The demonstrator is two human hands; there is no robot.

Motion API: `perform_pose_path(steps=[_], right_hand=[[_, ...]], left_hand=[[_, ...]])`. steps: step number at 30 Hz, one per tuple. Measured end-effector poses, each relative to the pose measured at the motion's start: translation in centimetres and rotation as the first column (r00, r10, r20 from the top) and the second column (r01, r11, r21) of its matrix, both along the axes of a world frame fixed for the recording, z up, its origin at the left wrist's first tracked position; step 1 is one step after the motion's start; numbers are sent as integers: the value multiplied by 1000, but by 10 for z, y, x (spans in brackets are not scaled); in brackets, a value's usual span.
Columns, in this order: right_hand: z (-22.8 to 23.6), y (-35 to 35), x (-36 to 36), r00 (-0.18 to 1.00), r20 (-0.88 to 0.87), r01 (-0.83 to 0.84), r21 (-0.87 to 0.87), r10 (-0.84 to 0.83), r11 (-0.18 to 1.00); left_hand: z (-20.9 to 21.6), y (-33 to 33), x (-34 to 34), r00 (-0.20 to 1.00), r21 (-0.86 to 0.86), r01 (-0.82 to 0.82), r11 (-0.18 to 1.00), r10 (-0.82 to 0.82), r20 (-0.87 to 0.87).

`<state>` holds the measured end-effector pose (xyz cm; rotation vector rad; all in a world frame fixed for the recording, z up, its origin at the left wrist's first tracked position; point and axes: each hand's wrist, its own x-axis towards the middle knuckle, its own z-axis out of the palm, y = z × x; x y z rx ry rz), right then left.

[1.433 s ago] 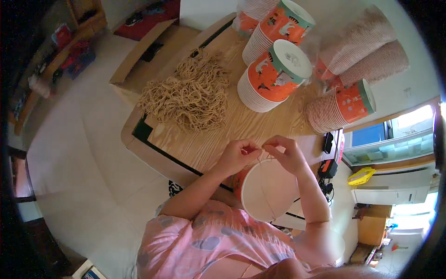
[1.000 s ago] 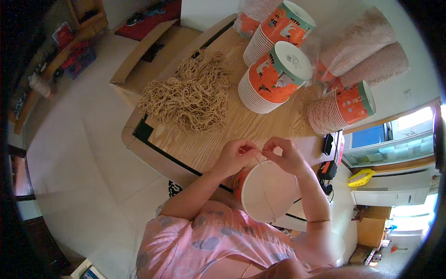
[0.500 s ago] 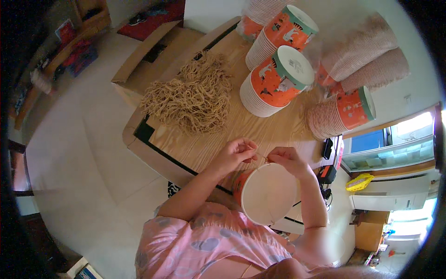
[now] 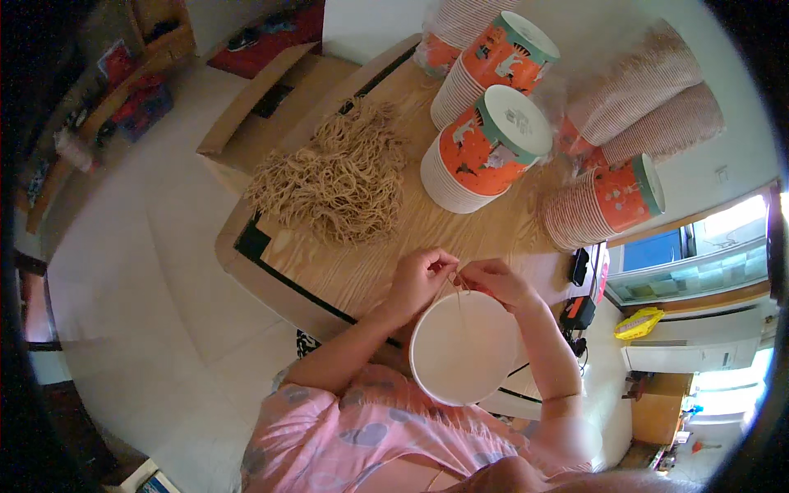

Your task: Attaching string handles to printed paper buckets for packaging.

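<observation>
A white-lined paper bucket (image 4: 462, 353) with an orange outer wall sits tilted in front of my body, its open mouth facing up at me. At its far rim, my left hand (image 4: 419, 281) pinches a thin tan cord (image 4: 460, 289) between thumb and fingers. My right hand (image 4: 498, 284) is closed on the same cord just beside it, its fingertips almost touching the left ones. Part of the cord hangs over the rim into the bucket. Fingers hide how the cord passes through or around the rim. A tangled heap of tan cords (image 4: 337, 177) lies on the wooden table (image 4: 329, 267).
Stacked orange-and-white paper buckets (image 4: 481, 156) stand upside down beyond my hands, with more stacks (image 4: 604, 201) to the right, some in clear plastic. A black-and-red device (image 4: 579, 311) with cables sits at the table's right. An open cardboard box (image 4: 255, 103) adjoins the far left.
My hands have drawn closer together at the rim. The bucket has shifted slightly left and turned its mouth more toward me. The cord now hangs inside it from the far rim.
</observation>
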<state>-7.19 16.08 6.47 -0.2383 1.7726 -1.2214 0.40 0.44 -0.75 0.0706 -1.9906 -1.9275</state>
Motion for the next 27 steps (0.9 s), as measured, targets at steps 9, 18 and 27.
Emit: perform_pose_path(steps=[9, 18, 27], right_hand=[[-6, 0, -1, 995, 100, 36, -49, -31, 998], [2, 8, 6, 999, 41, 16, 17, -17, 1000], [11, 17, 5, 993, 70, -98, -9, 99, 995]], left_hand=[[15, -2, 1, 999, -209, -15, 978, 4, -54], [24, -11, 14, 991, -277, 0, 961, -38, -130], [36, -22, 18, 969, -457, -164, 874, 55, -243]])
